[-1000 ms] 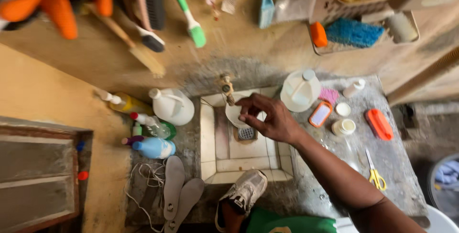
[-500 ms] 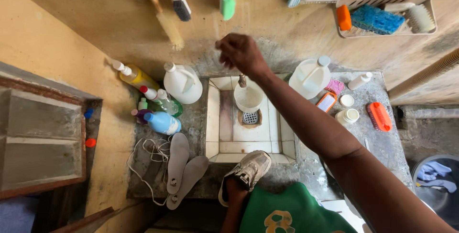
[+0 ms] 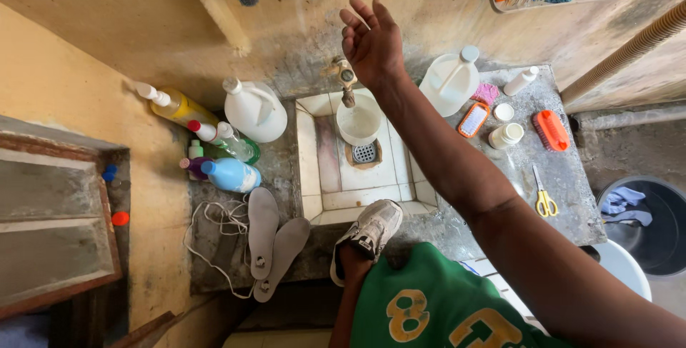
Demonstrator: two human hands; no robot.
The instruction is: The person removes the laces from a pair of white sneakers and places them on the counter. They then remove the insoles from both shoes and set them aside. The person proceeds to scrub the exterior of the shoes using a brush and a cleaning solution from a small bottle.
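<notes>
My right hand [image 3: 371,42] is raised in front of the wall, above the tap [image 3: 346,80], with fingers spread and nothing in it. Below the tap a white cup [image 3: 359,123] stands in the small tiled sink [image 3: 314,176], next to the drain. My left hand [image 3: 350,259] is mostly hidden inside a grey-white sneaker [image 3: 371,232], which it holds at the sink's front edge. Two grey insoles [image 3: 275,241] and white laces [image 3: 211,223] lie on the counter to the left.
Bottles and a white jug [image 3: 254,112] crowd the left counter. On the right are another white jug [image 3: 450,83], small jars, orange brushes [image 3: 552,130] and yellow scissors [image 3: 544,201]. Brushes hang on the wall above. A dark bucket [image 3: 643,223] stands at the right.
My right hand has left the cup under the tap, risen up the wall and opened its fingers. The view has tilted down, showing more of my green shirt.
</notes>
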